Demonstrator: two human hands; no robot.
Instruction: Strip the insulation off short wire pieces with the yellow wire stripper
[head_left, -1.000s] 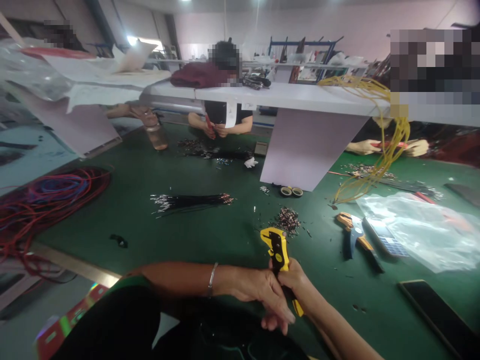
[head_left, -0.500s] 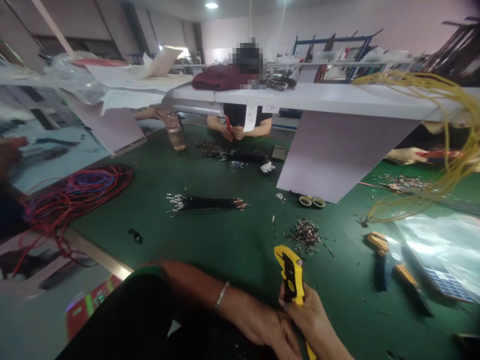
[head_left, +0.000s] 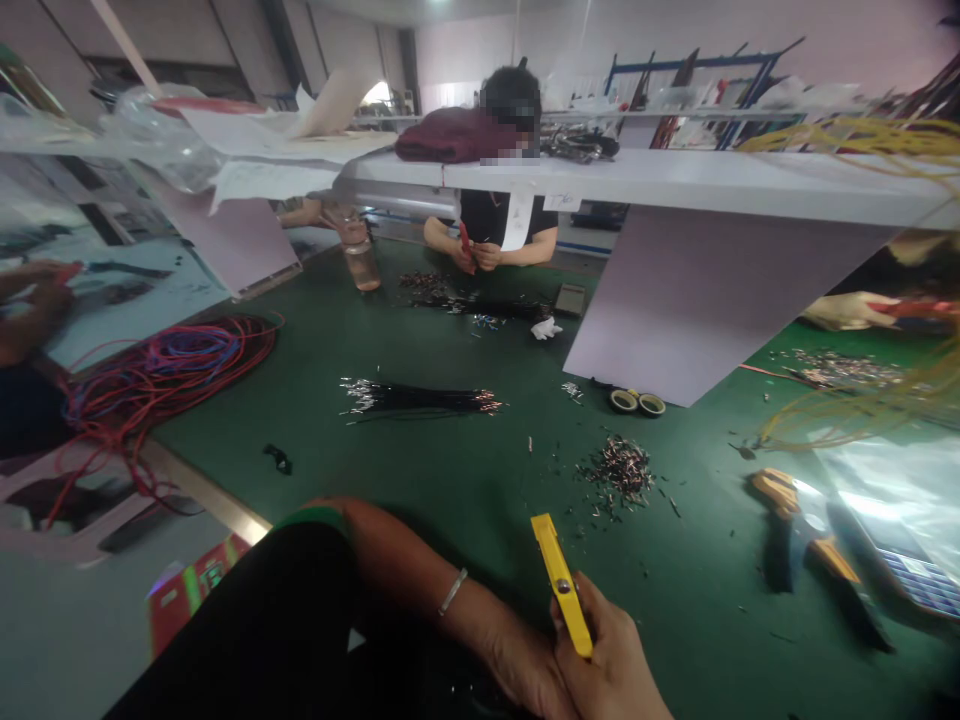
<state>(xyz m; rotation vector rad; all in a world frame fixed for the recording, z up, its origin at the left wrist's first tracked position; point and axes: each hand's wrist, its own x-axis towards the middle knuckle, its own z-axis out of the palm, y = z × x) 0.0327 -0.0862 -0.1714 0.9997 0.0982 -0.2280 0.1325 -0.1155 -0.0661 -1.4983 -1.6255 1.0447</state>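
Observation:
A yellow hand tool (head_left: 562, 585) stands up out of my right hand (head_left: 611, 655), whose fingers are wrapped round it near the bottom of the view. My left hand (head_left: 525, 670), below a silver bracelet, lies against my right hand; its fingers are hidden. Beyond them a pile of small metal terminals (head_left: 622, 470) rests on the green table (head_left: 420, 465). A bundle of black wires (head_left: 427, 400) with metal ends lies farther off, left of two tape rolls (head_left: 637, 402).
An orange and black tool (head_left: 821, 550) and a calculator (head_left: 900, 560) lie at right. Red and blue wire coils (head_left: 180, 365) hang over the left edge. A white shelf (head_left: 675, 185) crosses above; a person's hands (head_left: 476, 255) work behind it.
The yellow tool has turned in my right hand, so its narrow side now faces me. My right hand has moved slightly down, and the whole view has shifted a little.

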